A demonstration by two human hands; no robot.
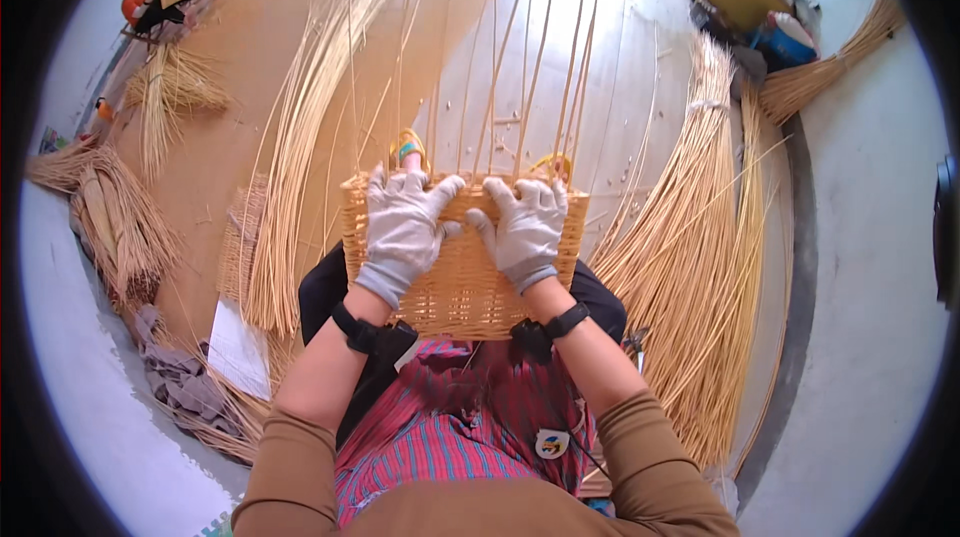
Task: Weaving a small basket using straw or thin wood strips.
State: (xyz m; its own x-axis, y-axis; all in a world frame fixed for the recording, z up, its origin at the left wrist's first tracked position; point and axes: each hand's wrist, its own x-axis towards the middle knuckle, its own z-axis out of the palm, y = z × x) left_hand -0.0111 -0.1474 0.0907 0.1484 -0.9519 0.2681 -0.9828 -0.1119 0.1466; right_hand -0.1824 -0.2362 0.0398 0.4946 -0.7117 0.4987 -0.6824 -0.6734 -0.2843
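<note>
A woven wicker panel (462,287) rests across my lap, its long bare stakes (546,37) running away from me past its far edge. My left hand (402,229), in a pale work glove, lies on the left half with its fingers bent over the far edge and its thumb pointing inward. On the right half, my right hand (522,225) wears the same kind of glove and grips the same edge, thumb toward the middle. Both hands hold the panel, a small gap between their thumbs. The fingertips are partly hidden at the edge.
A large bundle of wicker rods (690,237) fans out on the right. More loose rods (300,187) lie to the left, beside another woven piece (240,237) and a white sheet (238,349). Another person (140,2) sits at the far left.
</note>
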